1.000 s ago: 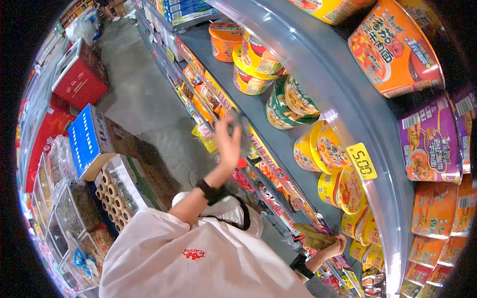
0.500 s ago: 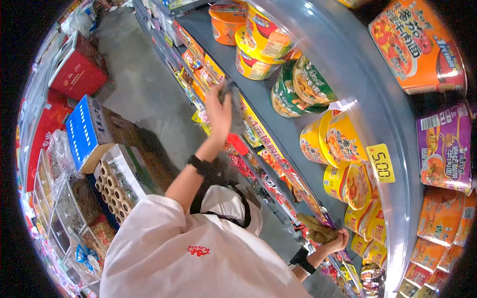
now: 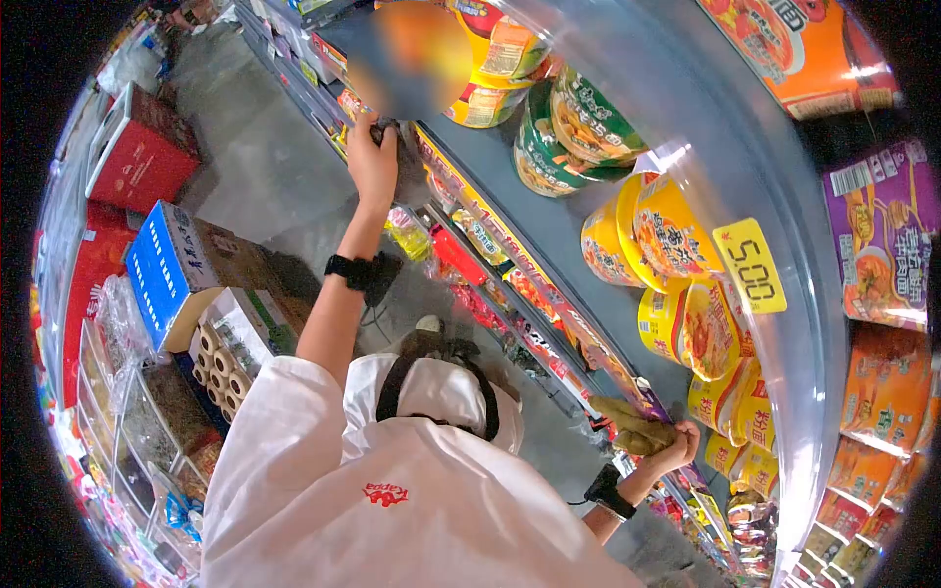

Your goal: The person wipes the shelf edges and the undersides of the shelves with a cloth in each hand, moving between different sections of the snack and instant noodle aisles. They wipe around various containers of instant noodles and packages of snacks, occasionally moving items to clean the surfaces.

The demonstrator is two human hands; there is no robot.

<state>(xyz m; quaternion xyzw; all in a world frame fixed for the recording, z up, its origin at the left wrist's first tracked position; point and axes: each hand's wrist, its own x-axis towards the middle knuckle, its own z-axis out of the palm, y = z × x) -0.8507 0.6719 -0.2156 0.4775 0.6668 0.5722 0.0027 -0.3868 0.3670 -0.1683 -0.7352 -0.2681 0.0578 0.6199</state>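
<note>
Where the left hand (image 3: 373, 169) reaches farthest out, I see its fingers and thumb partly curled, a gap showing between them, holding what looks like a dark grey cloth (image 3: 382, 128) at the printed front strip (image 3: 532, 270) of the shelf (image 3: 485, 152). Right of that hand, on the shelf, stand green noodle tubs (image 3: 594, 122), then yellow noodle tubs (image 3: 676, 230) nearer the right hand (image 3: 678, 448). That right hand is nearly closed on my screen, its fingers wrapped about a bunched brown cloth (image 3: 635, 428). The dark grey cloth sits mostly hidden under the left hand, so I can't make out its full shape; the brown cloth is thick and crumpled, jutting out from the right hand's grip on its left side and overlapping the strip from where I look. Compared with half a second ago, the left hand has moved on along the strip, farther from the right hand, which keeps its hold on the brown cloth.
</note>
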